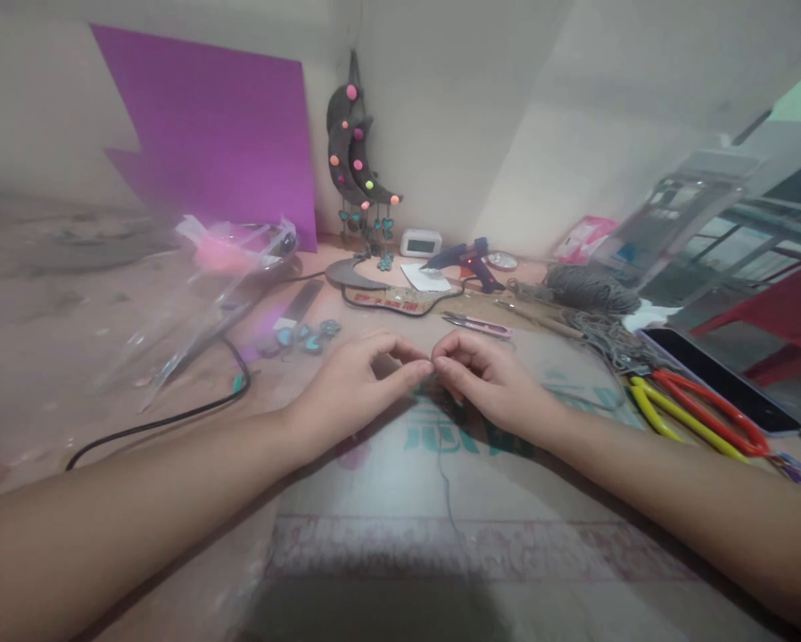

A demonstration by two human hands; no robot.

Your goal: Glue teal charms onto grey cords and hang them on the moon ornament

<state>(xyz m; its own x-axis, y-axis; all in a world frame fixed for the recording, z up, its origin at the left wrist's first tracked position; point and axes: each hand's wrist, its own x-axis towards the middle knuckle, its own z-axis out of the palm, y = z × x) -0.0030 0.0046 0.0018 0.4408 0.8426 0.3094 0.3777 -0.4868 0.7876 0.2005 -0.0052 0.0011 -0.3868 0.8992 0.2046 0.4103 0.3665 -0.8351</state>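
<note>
My left hand and my right hand meet fingertip to fingertip above the middle of the work surface. Each has its thumb pressed to its index finger. A thin dark thread hangs down from between them, with its upper end hidden at the fingertips. Just behind my right hand lies a pair of pink thread snips. Several blue beads or charms lie behind my left hand.
Glue gun, white clock and grey crescent stand or lie at the back. Grey yarn, red-handled tool and phone are right. A black cable and plastic wrapping lie left.
</note>
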